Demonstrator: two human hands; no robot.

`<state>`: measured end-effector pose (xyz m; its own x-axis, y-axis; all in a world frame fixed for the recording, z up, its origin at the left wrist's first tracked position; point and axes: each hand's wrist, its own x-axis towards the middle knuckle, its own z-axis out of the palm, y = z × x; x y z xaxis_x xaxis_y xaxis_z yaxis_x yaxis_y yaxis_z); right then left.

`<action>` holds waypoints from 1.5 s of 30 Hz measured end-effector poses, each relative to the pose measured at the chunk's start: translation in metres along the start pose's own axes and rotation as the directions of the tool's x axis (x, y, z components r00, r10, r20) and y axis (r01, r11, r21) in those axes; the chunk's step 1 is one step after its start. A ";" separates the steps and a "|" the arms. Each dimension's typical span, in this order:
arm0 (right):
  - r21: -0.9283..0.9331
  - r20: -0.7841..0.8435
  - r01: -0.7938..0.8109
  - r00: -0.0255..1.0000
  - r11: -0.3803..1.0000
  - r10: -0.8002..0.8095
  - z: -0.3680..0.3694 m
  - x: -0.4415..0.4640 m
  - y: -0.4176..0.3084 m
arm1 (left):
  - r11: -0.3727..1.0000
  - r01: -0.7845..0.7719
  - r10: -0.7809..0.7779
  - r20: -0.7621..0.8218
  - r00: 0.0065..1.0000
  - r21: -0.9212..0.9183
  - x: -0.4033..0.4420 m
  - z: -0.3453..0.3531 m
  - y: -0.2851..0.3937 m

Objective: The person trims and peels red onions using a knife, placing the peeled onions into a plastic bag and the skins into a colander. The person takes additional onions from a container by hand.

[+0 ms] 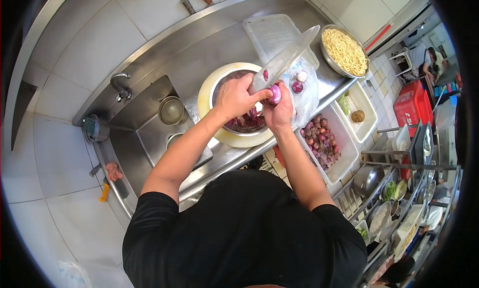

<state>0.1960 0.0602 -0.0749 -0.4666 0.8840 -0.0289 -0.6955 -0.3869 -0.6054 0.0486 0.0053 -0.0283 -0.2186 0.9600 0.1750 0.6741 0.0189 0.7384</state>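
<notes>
My left hand (234,97) is closed around the grip of a broad-bladed knife (294,49), its blade pointing up and to the right. A scrap of purple skin sticks to the blade. The left thumb reaches toward a small red onion (274,95), which my right hand (279,111) grips beside the blade's base. Both hands are over a metal strainer bowl (215,86) with purple onion pieces inside. The bowl sits on a round cream-coloured base (205,101). Right of the hands, a clear plastic bag (308,101) bears a purple onion (297,87) and a whitish one (302,76).
A white bin (348,160) of small red onions stands beside the counter's front edge. Noodles fill a metal bowl (344,52) at right. A translucent lid (264,31) lies behind the knife. At left are a sink (144,133) and tap (121,87); a metal rack (409,166) stands at right.
</notes>
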 end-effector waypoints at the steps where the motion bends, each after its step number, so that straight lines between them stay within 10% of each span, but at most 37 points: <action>1: -0.021 -0.022 0.001 1.000 1.000 -0.001 0.002 0.001 0.001 | 1.000 0.002 -0.002 0.005 1.000 -0.026 0.000 0.002 -0.003; 6: -0.146 -0.163 0.071 0.982 0.987 -0.095 -0.002 0.011 0.015 | 0.993 -0.051 0.065 0.127 0.990 -0.105 -0.006 0.002 -0.003; 19: 0.080 0.103 -0.369 0.927 0.926 0.360 -0.012 0.018 -0.017 | 0.980 0.053 -0.046 0.042 0.998 -0.192 0.011 -0.032 -0.019; 35: -0.020 0.077 -0.248 0.965 0.968 0.249 -0.021 0.018 0.003 | 0.979 -0.203 0.204 0.018 0.979 -0.028 0.014 -0.015 -0.012; 42: 0.055 -0.239 -0.212 0.946 0.976 0.219 0.035 0.013 -0.007 | 0.965 -0.232 0.231 -0.026 0.973 -0.122 0.006 -0.001 -0.018; 45: 0.096 0.039 -0.358 0.934 0.929 0.356 -0.006 0.018 -0.007 | 0.961 -0.192 0.161 -0.162 0.974 -0.197 0.011 -0.020 -0.016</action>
<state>0.1956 0.0801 -0.0756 -0.7046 0.6775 -0.2109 -0.5317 -0.7009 -0.4755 0.0208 0.0100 -0.0251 -0.2186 0.8923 0.3949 0.5511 -0.2211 0.8046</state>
